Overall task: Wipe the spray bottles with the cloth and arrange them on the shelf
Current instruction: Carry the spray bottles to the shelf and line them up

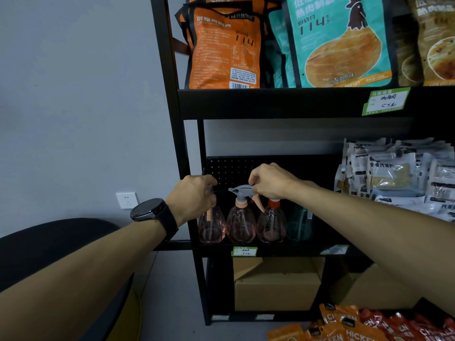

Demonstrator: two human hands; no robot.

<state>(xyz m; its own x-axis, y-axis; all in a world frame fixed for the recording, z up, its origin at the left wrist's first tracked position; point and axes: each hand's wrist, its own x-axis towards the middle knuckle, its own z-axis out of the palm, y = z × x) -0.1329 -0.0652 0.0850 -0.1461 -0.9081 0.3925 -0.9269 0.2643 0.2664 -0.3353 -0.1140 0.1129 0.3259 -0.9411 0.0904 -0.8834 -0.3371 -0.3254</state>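
Three pink see-through spray bottles stand in a row on the middle shelf (275,249) of a black rack. My left hand (194,198) grips the top of the leftmost bottle (211,227), hiding its spray head. The middle bottle (240,225) shows a grey spray head. My right hand (270,182) holds the head of the right pink bottle (271,225), fingers curled round it. A teal bottle (299,223) stands just right of them, partly behind my right forearm. No cloth is in view.
Grey snack packets (398,175) pile up on the same shelf at right. Orange and teal food bags (339,43) fill the shelf above. Cardboard boxes (277,284) sit below, orange packets (344,326) lie on the floor. A dark chair (49,244) is at left, by a wall socket (126,200).
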